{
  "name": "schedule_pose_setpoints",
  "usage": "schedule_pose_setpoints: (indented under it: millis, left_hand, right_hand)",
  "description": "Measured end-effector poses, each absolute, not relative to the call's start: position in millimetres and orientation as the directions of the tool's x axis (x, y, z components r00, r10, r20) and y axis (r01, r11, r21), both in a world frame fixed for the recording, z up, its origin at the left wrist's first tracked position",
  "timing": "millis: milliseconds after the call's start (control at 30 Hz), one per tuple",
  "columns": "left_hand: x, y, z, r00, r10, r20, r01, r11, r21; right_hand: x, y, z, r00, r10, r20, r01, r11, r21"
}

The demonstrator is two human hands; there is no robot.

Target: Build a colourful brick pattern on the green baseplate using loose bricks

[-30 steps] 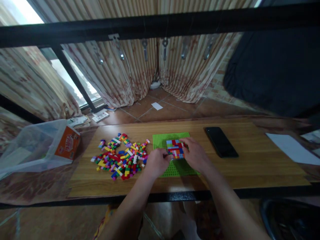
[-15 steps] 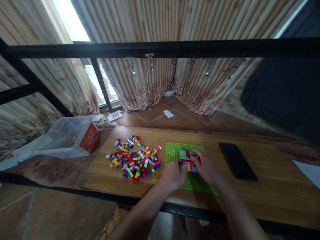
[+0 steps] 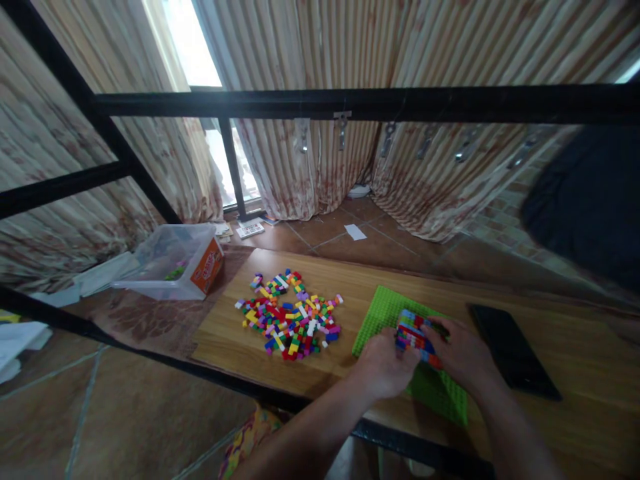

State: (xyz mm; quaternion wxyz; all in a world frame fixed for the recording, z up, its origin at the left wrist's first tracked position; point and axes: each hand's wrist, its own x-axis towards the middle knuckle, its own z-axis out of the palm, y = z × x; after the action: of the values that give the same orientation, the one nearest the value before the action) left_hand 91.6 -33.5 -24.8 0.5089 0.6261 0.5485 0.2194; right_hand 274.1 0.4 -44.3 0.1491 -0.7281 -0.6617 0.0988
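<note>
A block of joined toy bricks [image 3: 414, 328], mostly red and blue, is on or just above a green baseplate [image 3: 379, 311]; the exact contact is hidden. My left hand [image 3: 387, 363] grips the block's near left side, fingers curled round it. From the right, my right hand [image 3: 457, 350] closes on the same block, with its thumb and fingers against the side and top edge. The palms hide the block's lower part. Left of the baseplate lies a loose heap of small coloured bricks [image 3: 293, 320].
A black phone [image 3: 514, 350] lies on the wooden board [image 3: 360, 267], right of my hands. A clear plastic bin [image 3: 165, 283] with an orange label stands at the left. A black metal rail [image 3: 280, 103] with hanging clips crosses in front of curtains.
My view has swung left, so the scene shifts right. The baseplate has turned clockwise on the board, and the brick block has turned with it in both hands.
</note>
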Motion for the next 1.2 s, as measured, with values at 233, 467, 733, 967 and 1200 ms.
schedule_pose_setpoints:
  millis: [233, 467, 733, 967, 1200]
  left_hand:
    - [89.0, -22.9, -25.9, 0.218, 0.945, -0.242, 0.48, 0.112, 0.87]
    - [74.9, -15.8, -14.6, 0.133, 0.97, -0.203, 0.581, 0.09, 0.809]
    - [56.5, -8.8, -17.0, 0.167, 0.969, -0.181, 0.606, 0.043, 0.794]
    - [47.5, -8.0, -21.6, 0.238, 0.963, -0.129, 0.563, -0.029, 0.826]
    - [5.9, 9.4, -9.6, 0.063, 0.997, 0.034, 0.614, -0.066, 0.786]
  right_hand:
    - [284.2, -0.6, -40.7, 0.121, 0.992, -0.028, 0.942, -0.124, -0.312]
    - [271.4, -1.4, -38.5, 0.062, 0.994, -0.087, 0.959, -0.084, -0.27]
    - [250.5, -0.8, -37.0, 0.013, 0.992, -0.124, 0.955, -0.049, -0.291]
    - [251.7, 3.3, -38.2, 0.029, 0.985, -0.172, 0.918, -0.094, -0.386]
    - [261.4, 4.3, -34.0, 0.112, 0.947, -0.3, 0.729, -0.283, -0.623]
